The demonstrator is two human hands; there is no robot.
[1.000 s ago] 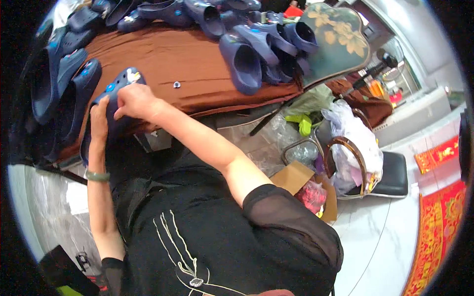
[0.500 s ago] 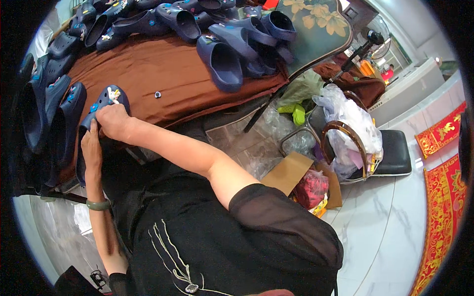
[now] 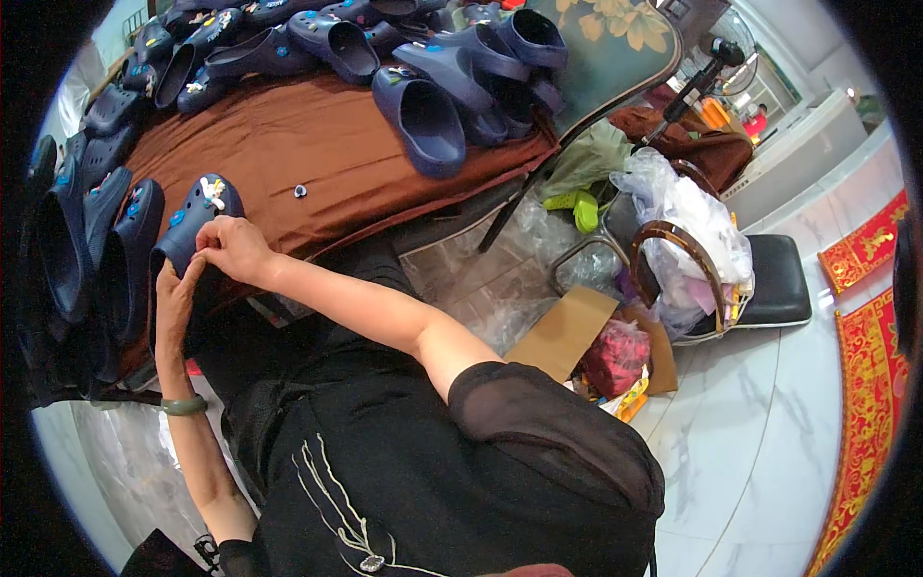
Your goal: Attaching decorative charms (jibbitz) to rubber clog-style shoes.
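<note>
A dark blue clog [image 3: 195,213] rests at the near left edge of the brown cloth, with a white figure charm [image 3: 213,191] and a blue charm on its holed upper. My left hand [image 3: 175,300] grips its heel end from the near side, thumb raised. My right hand [image 3: 236,253] is closed in a pinch over the clog's opening, its fingertips meeting the left thumb. Whatever lies between those fingertips is too small or hidden to make out. To the right, a small dark-and-white charm [image 3: 301,192] lies alone on the cloth.
More blue clogs [image 3: 419,120] line the back and left of the brown-covered table [image 3: 279,125]. Right of it stand a chair [image 3: 769,288] loaded with plastic bags, an open cardboard box [image 3: 562,337] on the floor, and a fan [image 3: 726,53].
My right hand has slid off the clog's upper, down toward its opening, and now meets my left thumb. The white charm shows more fully. The whole view has shifted slightly.
</note>
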